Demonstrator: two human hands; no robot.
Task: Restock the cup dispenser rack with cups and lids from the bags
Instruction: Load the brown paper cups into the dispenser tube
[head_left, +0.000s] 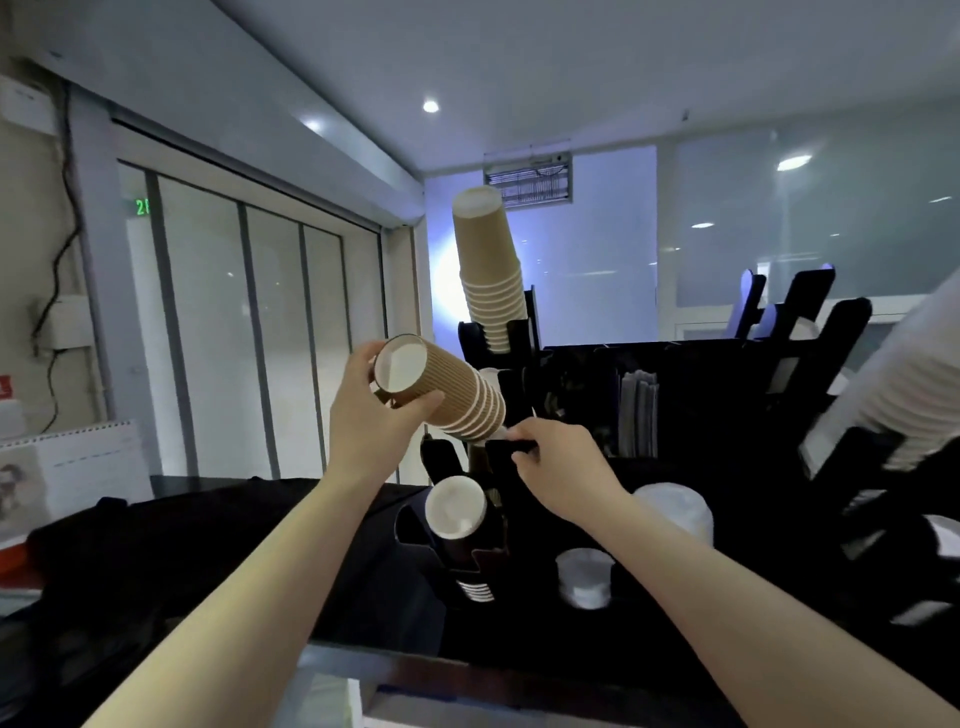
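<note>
My left hand (371, 415) grips a stack of brown ribbed paper cups (441, 389), bottoms toward me, with its rim end at the black dispenser rack (727, 395). My right hand (553, 462) holds the top of a black rack upright just below that stack. A taller stack of brown cups (488, 265) leans out of the upper slot. A dark cup stack (457, 512) with a white bottom sits in the lower slot. White lids (584, 577) lie in the rack's front compartments.
A stack of white cups (904, 389) leans in a holder at the right. More white lids (675, 506) sit behind my right forearm. Grey packets (639, 410) stand in a middle compartment. A calendar (67, 467) stands at the left on the dark counter (208, 519).
</note>
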